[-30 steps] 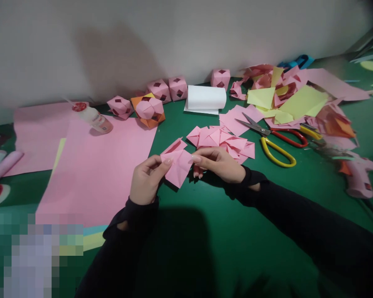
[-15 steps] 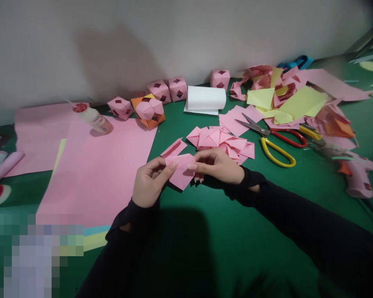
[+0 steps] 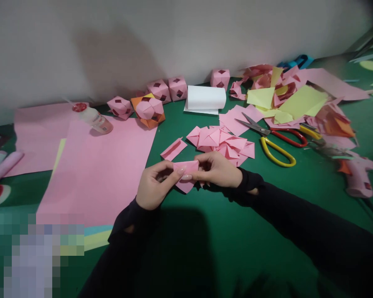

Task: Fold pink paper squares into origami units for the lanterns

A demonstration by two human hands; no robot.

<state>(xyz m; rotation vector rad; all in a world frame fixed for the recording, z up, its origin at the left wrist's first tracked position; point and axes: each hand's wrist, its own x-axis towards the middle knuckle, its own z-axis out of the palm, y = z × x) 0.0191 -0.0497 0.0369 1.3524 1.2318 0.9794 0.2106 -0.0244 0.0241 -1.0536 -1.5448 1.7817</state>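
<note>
A small pink piece of paper (image 3: 186,166) is held between both hands, its top edge folded over and a point hanging below. My left hand (image 3: 157,182) pinches its left side, thumb pressed on the front. From the right, my right hand (image 3: 219,169) grips the other side, its thumb near the left one at the fold. Just beyond lie a folded pink strip (image 3: 174,150) and a heap of folded pink paper pieces (image 3: 224,140), partly behind my right hand.
Scissors (image 3: 264,132) lie right of the heap, before paper scraps (image 3: 298,101). A pink glue gun (image 3: 359,176) is far right. A bottle (image 3: 95,118) stands on pink sheets (image 3: 102,174) at left. Pink paper balls (image 3: 178,88) and a white roll (image 3: 207,98) line the wall.
The top edge of the pink paper has been folded down, so it looks shorter and straight-topped. Both thumbs have come together on it, and my left hand has shifted slightly right.
</note>
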